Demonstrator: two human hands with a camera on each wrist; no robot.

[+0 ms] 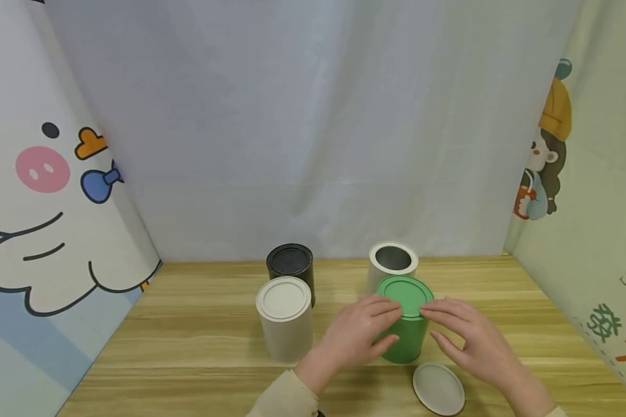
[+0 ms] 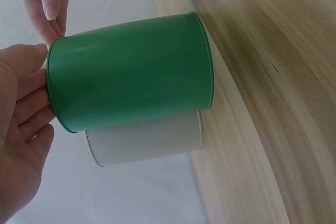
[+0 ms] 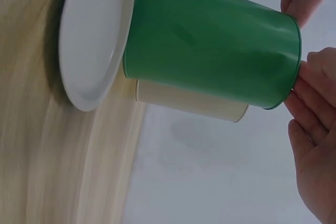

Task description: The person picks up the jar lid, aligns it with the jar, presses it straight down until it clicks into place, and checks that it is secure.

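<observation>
A green canister (image 1: 404,341) with its green lid (image 1: 406,295) on stands upright on the table, right of the middle. My left hand (image 1: 357,331) touches the left side of its top rim with extended fingers, thumb held apart. At the opposite side of the rim are the fingertips of my right hand (image 1: 472,337), also with straight fingers and a separate thumb. Both wrist views show the fingers along the top edge of the canister, not wrapped round its body. A loose white lid (image 1: 438,389) lies flat in front of it, under the right forearm side.
Directly behind the green canister stands a white canister (image 1: 374,282) without a lid, its dark inside showing. To the left are a lidded white canister (image 1: 287,336) and, behind it, a black canister (image 1: 290,260). A pale curtain (image 1: 313,145) hangs at the table's back edge.
</observation>
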